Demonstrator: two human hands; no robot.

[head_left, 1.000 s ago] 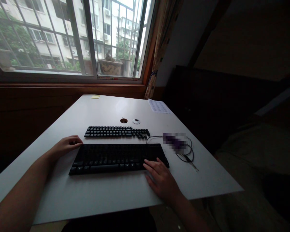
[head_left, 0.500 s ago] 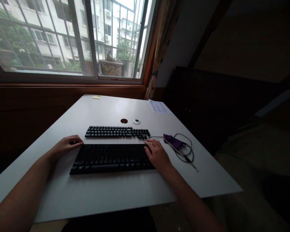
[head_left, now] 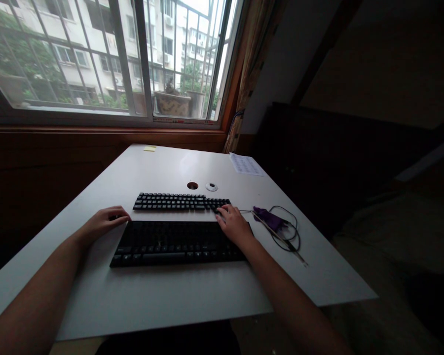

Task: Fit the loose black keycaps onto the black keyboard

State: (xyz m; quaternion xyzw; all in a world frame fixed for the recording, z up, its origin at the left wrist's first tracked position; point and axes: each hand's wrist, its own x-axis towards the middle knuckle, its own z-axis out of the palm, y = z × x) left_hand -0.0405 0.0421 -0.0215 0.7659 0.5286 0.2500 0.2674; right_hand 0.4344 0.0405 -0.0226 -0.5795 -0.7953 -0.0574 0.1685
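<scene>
A black keyboard (head_left: 177, 241) lies near the front of the white table; keycaps show along its front rows, while the darker back rows are hard to make out. Behind it, loose black keycaps (head_left: 170, 201) stand in keyboard-like rows. My left hand (head_left: 111, 219) rests at the keyboard's back left corner, fingers curled and closed on that corner. Over the back right of the keyboard, my right hand (head_left: 235, 224) reaches to the right end of the keycap rows. Its fingers are bent and a little apart, with the tips at the keycaps; no keycap shows between them.
Right of the keyboard lie a purple cloth-like item (head_left: 269, 218), a looped black cable (head_left: 299, 231) and a thin metal tool (head_left: 281, 237). Farther back are a cable hole (head_left: 193, 186), its round white cover (head_left: 211, 187), printed paper (head_left: 246, 164) and a yellow note (head_left: 150, 148).
My right hand has moved from the keyboard's right front part back to the right end of the keycap rows. My left hand stays at the keyboard's corner. The view has shifted slightly.
</scene>
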